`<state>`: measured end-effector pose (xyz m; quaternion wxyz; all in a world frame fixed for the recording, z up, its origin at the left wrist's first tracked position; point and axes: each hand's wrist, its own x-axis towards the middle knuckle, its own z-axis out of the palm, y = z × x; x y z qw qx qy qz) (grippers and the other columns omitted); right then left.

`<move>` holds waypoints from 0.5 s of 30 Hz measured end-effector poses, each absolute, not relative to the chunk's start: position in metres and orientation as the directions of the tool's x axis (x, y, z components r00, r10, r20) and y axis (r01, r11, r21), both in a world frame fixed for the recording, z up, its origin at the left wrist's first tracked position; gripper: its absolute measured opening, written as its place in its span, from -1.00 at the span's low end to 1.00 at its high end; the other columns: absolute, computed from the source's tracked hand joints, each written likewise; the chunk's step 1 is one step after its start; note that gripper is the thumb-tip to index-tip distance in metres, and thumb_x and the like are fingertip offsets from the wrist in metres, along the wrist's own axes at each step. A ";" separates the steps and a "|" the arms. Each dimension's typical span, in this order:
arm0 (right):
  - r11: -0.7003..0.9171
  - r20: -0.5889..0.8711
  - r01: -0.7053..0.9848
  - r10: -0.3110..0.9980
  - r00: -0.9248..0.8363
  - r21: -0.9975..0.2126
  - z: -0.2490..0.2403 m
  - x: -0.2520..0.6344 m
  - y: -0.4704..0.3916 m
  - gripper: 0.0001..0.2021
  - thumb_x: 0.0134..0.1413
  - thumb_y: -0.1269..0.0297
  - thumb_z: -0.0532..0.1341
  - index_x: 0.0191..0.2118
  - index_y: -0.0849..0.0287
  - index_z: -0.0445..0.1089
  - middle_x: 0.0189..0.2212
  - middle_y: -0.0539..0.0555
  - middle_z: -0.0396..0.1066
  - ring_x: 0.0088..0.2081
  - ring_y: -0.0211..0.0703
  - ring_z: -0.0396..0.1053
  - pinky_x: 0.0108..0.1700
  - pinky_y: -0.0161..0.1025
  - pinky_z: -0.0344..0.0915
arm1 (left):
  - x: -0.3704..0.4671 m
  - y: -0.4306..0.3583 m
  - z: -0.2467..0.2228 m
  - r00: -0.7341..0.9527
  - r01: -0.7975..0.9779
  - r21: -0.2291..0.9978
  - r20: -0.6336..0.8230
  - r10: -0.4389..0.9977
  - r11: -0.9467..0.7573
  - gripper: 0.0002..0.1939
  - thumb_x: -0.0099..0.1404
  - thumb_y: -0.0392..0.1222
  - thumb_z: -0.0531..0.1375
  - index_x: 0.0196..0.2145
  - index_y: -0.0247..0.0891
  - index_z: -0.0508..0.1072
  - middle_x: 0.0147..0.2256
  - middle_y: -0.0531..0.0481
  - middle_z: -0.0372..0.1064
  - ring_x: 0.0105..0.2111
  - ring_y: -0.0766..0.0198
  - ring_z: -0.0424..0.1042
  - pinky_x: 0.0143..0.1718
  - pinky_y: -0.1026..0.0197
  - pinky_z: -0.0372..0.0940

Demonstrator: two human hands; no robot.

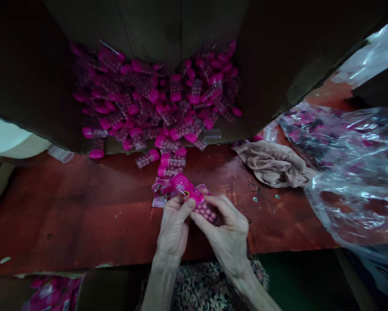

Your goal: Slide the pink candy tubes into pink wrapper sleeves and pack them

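Close together over the table, both my hands pinch one item. My right hand (228, 226) has its thumb and fingers around a clear tube of pink balls (205, 211). My left hand (176, 224) presses its thumb and fingers on a bright pink printed label (182, 183) at the tube's far end. A small gold-coloured ring shape shows by the left thumb; I cannot tell whether it is loose or printed. Just beyond the left fingers lie more printed labels (160, 201). Several pink-capped tubes (171, 160) lie on the table right beyond them.
A large cardboard box (259, 65) on its side spills a heap of pink-capped tubes (148, 95) onto the red table (84, 207). At right are a crumpled cloth (275, 164) and a clear plastic bag (352, 172). Pink packets (54, 293) sit low at left.
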<state>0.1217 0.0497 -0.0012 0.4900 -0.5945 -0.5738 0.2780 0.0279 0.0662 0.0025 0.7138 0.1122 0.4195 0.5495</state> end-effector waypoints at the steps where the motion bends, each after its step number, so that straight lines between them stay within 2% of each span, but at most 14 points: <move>1: 0.128 0.224 0.401 0.954 0.201 -0.907 -0.001 0.122 0.050 -0.81 -0.11 0.39 0.32 -0.28 0.13 0.42 -0.43 -0.02 0.39 -0.42 -0.23 0.39 -0.35 -0.27 0.39 | 0.028 0.066 0.003 0.048 -0.697 0.612 -0.479 0.876 0.373 -0.83 0.00 -0.24 0.33 -0.39 -0.34 0.55 -0.40 -0.10 0.53 -0.29 0.17 0.46 -0.10 0.12 0.26; 3: 0.078 0.165 0.366 0.963 0.213 -0.927 -0.001 0.122 0.050 -0.75 -0.14 0.36 0.34 -0.24 0.13 0.43 -0.36 0.02 0.45 -0.35 -0.18 0.42 -0.30 -0.21 0.41 | 0.026 0.067 0.003 0.026 -0.711 0.600 -0.497 0.867 0.366 -0.84 -0.01 -0.26 0.33 -0.40 -0.33 0.54 -0.40 -0.08 0.52 -0.31 0.19 0.46 -0.12 0.13 0.27; 5: -0.032 0.018 0.279 0.985 0.173 -0.960 -0.001 0.122 0.050 -0.62 -0.18 0.33 0.36 -0.13 0.14 0.40 -0.29 0.07 0.48 -0.33 -0.13 0.44 -0.30 -0.19 0.44 | 0.022 0.069 0.004 -0.030 -0.730 0.591 -0.528 0.849 0.342 -0.85 -0.01 -0.26 0.33 -0.40 -0.32 0.53 -0.40 -0.08 0.52 -0.33 0.21 0.46 -0.17 0.14 0.29; 7: -0.160 -0.148 0.161 0.985 0.086 -0.974 0.000 0.122 0.049 -0.60 -0.12 0.30 0.33 -0.08 0.17 0.37 -0.37 0.07 0.50 -0.42 -0.16 0.45 -0.41 -0.23 0.44 | 0.019 0.070 0.004 -0.083 -0.745 0.590 -0.547 0.833 0.312 -0.84 -0.02 -0.24 0.34 -0.42 -0.33 0.52 -0.41 -0.08 0.51 -0.36 0.22 0.46 -0.24 0.17 0.31; 9: -0.247 -0.245 0.048 0.969 0.035 -0.968 0.001 0.121 0.047 -0.71 -0.01 0.29 0.26 -0.11 0.18 0.38 -0.50 0.01 0.48 -0.54 -0.24 0.41 -0.51 -0.29 0.41 | 0.018 0.070 0.004 -0.100 -0.748 0.593 -0.544 0.833 0.298 -0.85 -0.04 -0.25 0.35 -0.46 -0.34 0.51 -0.45 -0.07 0.49 -0.42 0.26 0.44 -0.35 0.24 0.31; 12: -0.277 -0.286 -0.099 0.955 0.085 -0.956 0.000 0.118 0.044 -0.79 0.01 0.28 0.25 -0.19 0.16 0.37 -0.49 -0.01 0.48 -0.56 -0.29 0.41 -0.52 -0.34 0.42 | 0.023 0.067 0.006 -0.042 -0.743 0.573 -0.555 0.831 0.345 -0.87 -0.04 -0.26 0.35 -0.51 -0.34 0.49 -0.55 -0.02 0.44 -0.56 0.36 0.36 -0.58 0.36 0.20; 15: -0.269 -0.299 -0.217 0.946 0.124 -0.939 -0.001 0.116 0.044 -0.77 -0.07 0.31 0.30 -0.23 0.15 0.32 -0.44 0.00 0.49 -0.53 -0.27 0.43 -0.50 -0.33 0.44 | 0.028 0.062 0.009 0.006 -0.738 0.547 -0.582 0.813 0.396 -0.86 -0.02 -0.24 0.34 -0.54 -0.34 0.46 -0.61 0.03 0.38 -0.62 0.42 0.29 -0.65 0.40 0.11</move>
